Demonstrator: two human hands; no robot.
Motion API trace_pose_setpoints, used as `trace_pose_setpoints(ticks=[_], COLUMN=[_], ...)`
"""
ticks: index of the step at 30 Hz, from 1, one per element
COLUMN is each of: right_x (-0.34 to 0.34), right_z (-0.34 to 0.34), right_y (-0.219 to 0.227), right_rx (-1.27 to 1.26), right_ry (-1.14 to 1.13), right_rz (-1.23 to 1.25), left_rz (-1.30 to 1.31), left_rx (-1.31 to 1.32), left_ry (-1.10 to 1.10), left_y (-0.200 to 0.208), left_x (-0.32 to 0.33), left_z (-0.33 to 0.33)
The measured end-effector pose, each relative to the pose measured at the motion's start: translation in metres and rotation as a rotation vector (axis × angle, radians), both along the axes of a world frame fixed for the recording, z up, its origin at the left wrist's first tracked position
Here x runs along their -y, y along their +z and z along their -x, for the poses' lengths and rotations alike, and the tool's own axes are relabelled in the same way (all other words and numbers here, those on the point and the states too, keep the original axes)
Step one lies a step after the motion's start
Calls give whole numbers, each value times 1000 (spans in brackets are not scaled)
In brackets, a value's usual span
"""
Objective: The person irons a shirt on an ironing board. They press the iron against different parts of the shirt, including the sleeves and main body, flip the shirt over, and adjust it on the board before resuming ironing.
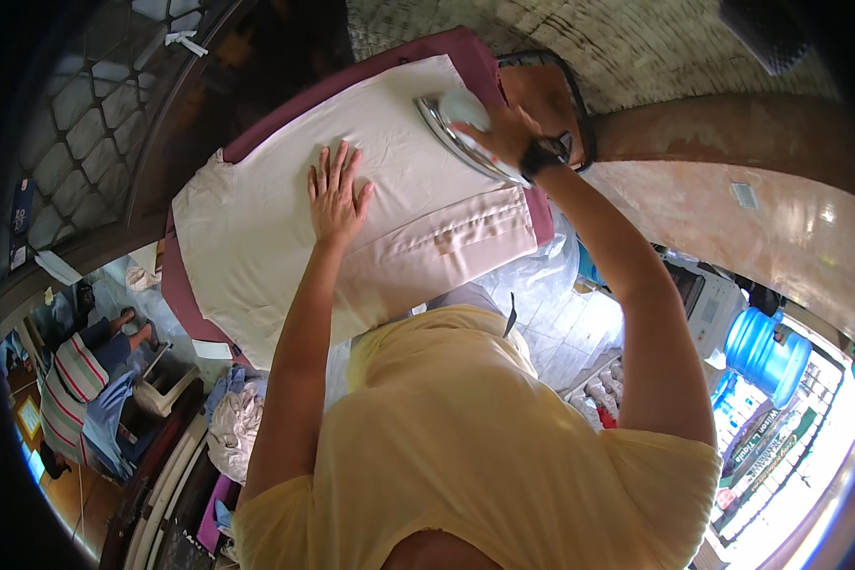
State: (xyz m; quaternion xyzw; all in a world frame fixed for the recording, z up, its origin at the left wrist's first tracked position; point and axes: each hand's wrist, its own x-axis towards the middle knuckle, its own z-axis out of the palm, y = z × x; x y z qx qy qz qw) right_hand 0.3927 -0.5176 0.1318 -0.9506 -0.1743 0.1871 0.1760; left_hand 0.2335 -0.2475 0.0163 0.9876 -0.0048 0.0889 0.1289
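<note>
A cream cloth (256, 228) with a pleated or folded band near its right side lies spread over a maroon-covered ironing surface (351, 68). My left hand (337, 195) rests flat on the cloth, fingers stretched out. At the upper right of the cloth, my right hand (511, 135) is wrapped round the handle of a clothes iron (437, 119) with a shiny metal edge and a pale body. The iron's soleplate is down at the cloth's right edge. A dark watch is on my right wrist; my hand hides most of the handle.
A brown chair (546, 100) with a black frame stands beyond the iron. A blue water bottle (768, 356) is at the right. Crumpled clothes (236, 427) lie at lower left, near a seated person in a striped shirt (71, 380). A lattice grille (85, 114) rises at upper left.
</note>
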Motion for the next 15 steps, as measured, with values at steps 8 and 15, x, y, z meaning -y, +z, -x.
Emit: trace_pose_setpoints(ticks=[8, 15], right_x=[21, 22], right_z=[-9, -18], right_y=[-12, 1], right_rx=[242, 156], right_ry=[53, 424], right_rz=[129, 87], left_rz=[9, 38], left_rx=[-19, -54], left_ry=[1, 13], left_y=[9, 12], left_x=[4, 5], left_z=[-7, -5])
